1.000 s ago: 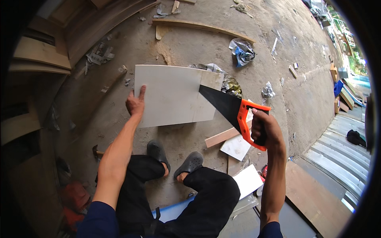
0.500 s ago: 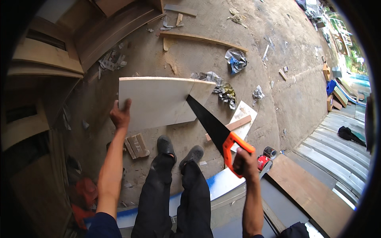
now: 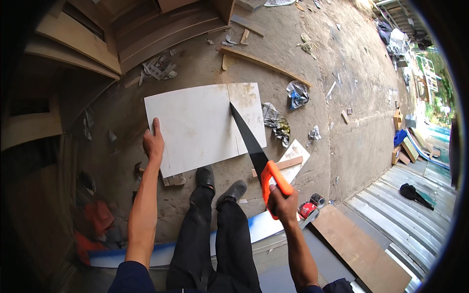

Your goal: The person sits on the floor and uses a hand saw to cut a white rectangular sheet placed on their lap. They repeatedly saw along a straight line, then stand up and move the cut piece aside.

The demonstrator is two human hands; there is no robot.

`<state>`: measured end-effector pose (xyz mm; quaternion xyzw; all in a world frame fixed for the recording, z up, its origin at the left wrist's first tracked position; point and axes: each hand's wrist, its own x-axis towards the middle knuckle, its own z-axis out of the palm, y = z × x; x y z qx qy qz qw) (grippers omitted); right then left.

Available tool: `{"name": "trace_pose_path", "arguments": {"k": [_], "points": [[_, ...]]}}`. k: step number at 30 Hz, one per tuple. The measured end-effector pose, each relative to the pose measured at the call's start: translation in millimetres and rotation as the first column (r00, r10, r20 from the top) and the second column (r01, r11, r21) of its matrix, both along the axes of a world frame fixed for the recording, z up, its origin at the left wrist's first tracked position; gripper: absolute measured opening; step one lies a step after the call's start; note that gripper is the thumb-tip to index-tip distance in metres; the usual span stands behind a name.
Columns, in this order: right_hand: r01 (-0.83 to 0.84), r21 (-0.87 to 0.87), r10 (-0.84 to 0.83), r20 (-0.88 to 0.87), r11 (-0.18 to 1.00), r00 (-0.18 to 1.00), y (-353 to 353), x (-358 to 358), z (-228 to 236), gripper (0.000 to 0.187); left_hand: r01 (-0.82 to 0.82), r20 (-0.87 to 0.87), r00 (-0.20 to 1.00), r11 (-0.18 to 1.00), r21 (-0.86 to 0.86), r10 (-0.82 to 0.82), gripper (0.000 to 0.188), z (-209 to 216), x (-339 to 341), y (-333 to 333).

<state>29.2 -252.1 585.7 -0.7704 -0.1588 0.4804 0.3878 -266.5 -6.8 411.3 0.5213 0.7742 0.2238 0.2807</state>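
Observation:
A pale rectangular board (image 3: pixel 195 124) is held up in front of my feet, its white, smudged face showing. My left hand (image 3: pixel 154 143) grips its left edge, thumb laid on the face and the other fingers hidden behind. In my right hand (image 3: pixel 283 201) is a handsaw (image 3: pixel 250 139), fingers wrapped round its orange handle. The dark blade slants up and left across the board, its tip near a line that runs down the board's right part. Whether the teeth touch the board I cannot tell.
Wooden cabinets (image 3: pixel 171 36) stand at the far left. Crumpled newspaper (image 3: pixel 297 94) and a long wood strip (image 3: pixel 264 65) lie on the concrete floor. By my right forearm are a red roll (image 3: pixel 308 210) and a brown panel (image 3: pixel 359 249). Corrugated metal sheets (image 3: pixel 391 205) lie at right.
The board has tilted so that its broad face now shows more fully. My right hand and the saw have shifted left, and the blade stands steeper. My left hand still grips the board.

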Motion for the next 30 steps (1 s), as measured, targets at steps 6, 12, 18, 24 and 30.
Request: {"name": "trace_pose_path", "arguments": {"k": [6, 12, 18, 24, 30], "points": [[-0.398, 0.237, 0.238, 0.504, 0.886, 0.830, -51.6, -37.6, -56.1, 0.010, -0.117, 0.305, 0.925, 0.932, -0.344, 0.229, 0.085, 1.8, -10.6, 3.2], [-0.238, 0.288, 0.096, 0.432, 0.927, 0.897, -36.3, -27.4, -96.7, 0.010, -0.287, 0.196, 0.864, 0.773, -0.565, 0.464, 0.091, -50.4, -21.0, -32.4], [0.010, 0.162, -0.077, 0.412, 0.987, 0.908, -44.9, 20.4, -62.1, 0.024, -0.332, 0.136, 0.896, 0.843, -0.424, 0.422, 0.088, -4.9, -41.4, -46.8], [0.129, -0.004, -0.117, 0.393, 0.992, 0.912, -39.6, 89.5, -66.4, 0.036, -0.192, 0.233, 0.938, 0.944, -0.269, 0.258, 0.079, 44.5, -19.5, -71.4], [0.138, 0.152, -0.153, 0.089, 0.979, 0.984, 9.7, 167.7, -48.2, 0.038, 0.040, 0.590, 0.785, 0.935, -0.353, 0.189, 0.073, 9.0, 20.7, -58.5]]}}
